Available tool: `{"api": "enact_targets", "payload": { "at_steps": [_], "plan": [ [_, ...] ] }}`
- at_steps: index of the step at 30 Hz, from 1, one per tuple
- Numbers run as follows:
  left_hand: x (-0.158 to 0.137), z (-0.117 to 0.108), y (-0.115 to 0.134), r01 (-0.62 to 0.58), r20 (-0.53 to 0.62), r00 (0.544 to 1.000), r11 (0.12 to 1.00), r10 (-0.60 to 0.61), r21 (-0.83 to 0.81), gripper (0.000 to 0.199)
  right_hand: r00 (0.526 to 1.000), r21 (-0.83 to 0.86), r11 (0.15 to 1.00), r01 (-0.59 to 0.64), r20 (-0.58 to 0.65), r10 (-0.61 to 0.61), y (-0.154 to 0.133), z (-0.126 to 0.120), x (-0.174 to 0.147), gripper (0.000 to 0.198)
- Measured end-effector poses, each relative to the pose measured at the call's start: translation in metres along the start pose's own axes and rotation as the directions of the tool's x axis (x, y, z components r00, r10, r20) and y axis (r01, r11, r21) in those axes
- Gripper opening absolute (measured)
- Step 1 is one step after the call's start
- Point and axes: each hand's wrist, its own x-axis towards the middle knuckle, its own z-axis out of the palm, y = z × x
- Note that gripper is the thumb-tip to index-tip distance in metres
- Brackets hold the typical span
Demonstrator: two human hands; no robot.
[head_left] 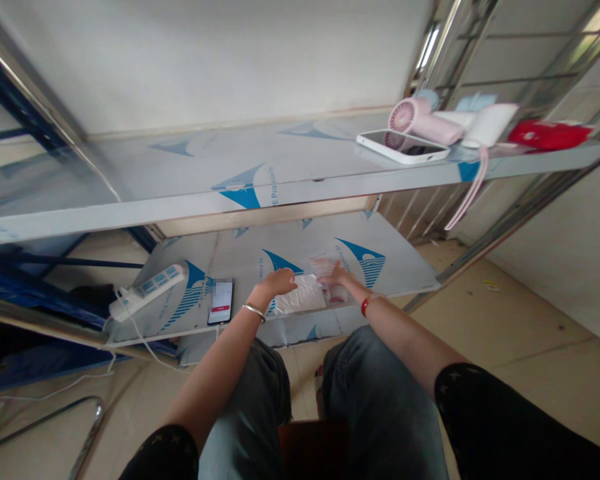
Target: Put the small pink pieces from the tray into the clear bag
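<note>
On the lower shelf lies a crumpled, white sheet point(306, 295) that looks like thin paper or tissue. My left hand point(278, 283), with a silver bangle at the wrist, is closed at its upper left corner, fingers bent together. My right hand point(338, 275), wearing a red band, reaches in from the other side. Its fingers are spread, their tips by the sheet's right edge. Beneath and beside that hand is a clear plastic packet point(337, 294) with reddish marks, partly covered by it. Left of the sheet rests a phone point(221, 303) with a lit screen.
A white power strip point(147, 292) with a cable sits at the lower shelf's left end. The upper shelf point(190, 180) overhangs behind my hands. It carries a white-framed phone point(403, 147), a pink handheld fan point(425, 121) and a red packet point(550, 135). A strap point(473, 193) dangles over its edge.
</note>
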Motion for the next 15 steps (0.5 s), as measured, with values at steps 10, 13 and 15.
{"api": "enact_targets", "payload": {
  "at_steps": [10,13,15],
  "plan": [
    [0.002,0.002,-0.005,-0.006,-0.004,1.0,1.0,0.006,0.003,0.025,0.995,-0.155,0.983,0.1,0.043,-0.094,-0.016,0.005,-0.025,0.109],
    [0.003,0.002,-0.005,-0.009,0.002,1.0,1.0,0.009,0.014,0.024,0.994,-0.175,0.979,0.102,0.041,-0.096,-0.015,0.007,-0.024,0.108],
    [0.003,0.002,-0.005,-0.005,0.002,1.0,1.0,0.005,0.008,0.023,0.994,-0.178,0.979,0.104,0.038,-0.099,-0.016,0.006,-0.023,0.107]
  ]
}}
